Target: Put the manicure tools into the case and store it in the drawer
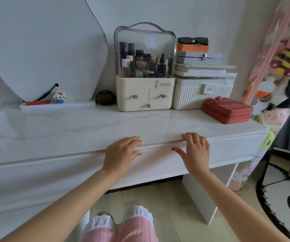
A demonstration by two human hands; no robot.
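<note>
Both hands flat against the drawer front, right at the lip under the desktop. Left hand: fingers straight, spread a little, tips up on the top edge, thumb lying lower on the panel, nothing held. Right hand: same story, fingers straight and reaching over the edge, thumb out toward nine o'clock, a ring on one finger, nothing gripped. The two hands sit near each other, apart, with bare drawer front between them. The drawer looks closed, flush beneath the desktop.

Out from the hands, at about one o'clock, a red case lies zipped and flat near the desk's right end. No loose manicure tools can be made out on the surface. Behind the case stands a ribbed white box with a grey box stacked higher and sunglasses at the very top. At twelve o'clock, a cosmetics organiser with bottles under a clear lid. Round at ten o'clock, a curvy mirror and a small figurine at its foot.
</note>
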